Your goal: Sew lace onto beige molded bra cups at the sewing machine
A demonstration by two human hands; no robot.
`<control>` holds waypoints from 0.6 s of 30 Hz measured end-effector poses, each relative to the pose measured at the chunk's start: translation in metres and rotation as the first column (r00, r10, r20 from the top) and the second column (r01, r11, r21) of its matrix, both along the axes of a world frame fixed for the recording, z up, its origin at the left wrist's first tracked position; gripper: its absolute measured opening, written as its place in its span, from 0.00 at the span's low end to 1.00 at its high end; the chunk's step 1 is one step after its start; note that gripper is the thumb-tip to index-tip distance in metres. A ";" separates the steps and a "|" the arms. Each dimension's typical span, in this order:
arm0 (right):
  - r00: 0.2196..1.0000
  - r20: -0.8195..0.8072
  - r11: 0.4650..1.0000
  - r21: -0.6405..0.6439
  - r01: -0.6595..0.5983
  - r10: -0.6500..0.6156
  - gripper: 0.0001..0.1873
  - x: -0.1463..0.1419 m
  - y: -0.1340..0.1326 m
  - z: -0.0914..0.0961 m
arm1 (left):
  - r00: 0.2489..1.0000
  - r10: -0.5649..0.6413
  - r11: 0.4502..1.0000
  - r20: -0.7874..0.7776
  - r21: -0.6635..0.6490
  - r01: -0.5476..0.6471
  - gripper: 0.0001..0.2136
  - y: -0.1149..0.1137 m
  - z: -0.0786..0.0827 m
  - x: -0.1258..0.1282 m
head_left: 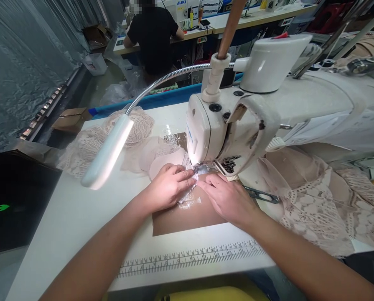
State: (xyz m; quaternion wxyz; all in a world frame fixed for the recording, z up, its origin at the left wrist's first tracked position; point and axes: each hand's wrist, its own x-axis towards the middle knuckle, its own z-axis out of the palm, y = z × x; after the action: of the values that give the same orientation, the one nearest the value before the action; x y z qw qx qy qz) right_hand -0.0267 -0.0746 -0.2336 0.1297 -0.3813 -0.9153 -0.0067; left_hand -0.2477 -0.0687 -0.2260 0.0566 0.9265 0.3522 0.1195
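White tabletop (89,207) carries our sewing machine (204,129). Half-curled, our left hand (171,186) and right hand (230,198) press pale fabric (188,195), likely flattening it; any pinch, we cannot tell

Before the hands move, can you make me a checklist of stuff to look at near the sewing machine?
1. Left hand on the pale fabric: ok, its fingers rest there.
2. Right hand close to the work: ok, it is opposite the left hand, in front of the sewing machine.
3. Fingertips safely away from the needle: cannot tell; they look close, but the needle is too small to make out.
4. Lamp lit: ok, it glows.
5. Dark tool out of the way: probably not ok; it lies right beside the right hand.
6. Thread in the needle: cannot tell.
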 end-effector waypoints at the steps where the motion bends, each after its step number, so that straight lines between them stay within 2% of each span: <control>1: 1.000 -0.001 1.000 0.005 0.013 -0.013 0.17 -0.001 0.000 0.000 | 1.000 -0.003 1.000 -0.001 0.003 0.003 0.15 0.001 0.000 -0.001; 8: 0.994 0.021 0.994 0.044 0.103 -0.104 0.19 -0.006 0.003 -0.002 | 0.999 0.025 0.999 -0.035 0.043 -0.024 0.17 0.005 -0.006 -0.003; 18: 0.994 -0.033 0.993 0.053 0.107 -0.106 0.20 -0.005 0.005 -0.006 | 0.988 0.129 0.991 -0.080 0.042 -0.126 0.18 0.007 -0.005 0.000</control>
State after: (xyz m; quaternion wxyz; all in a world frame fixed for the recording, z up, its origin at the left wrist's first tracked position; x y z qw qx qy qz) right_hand -0.0313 -0.0700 -0.2396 0.1536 -0.4260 -0.8910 -0.0330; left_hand -0.2477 -0.0620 -0.2310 0.0171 0.9071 0.4107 0.0911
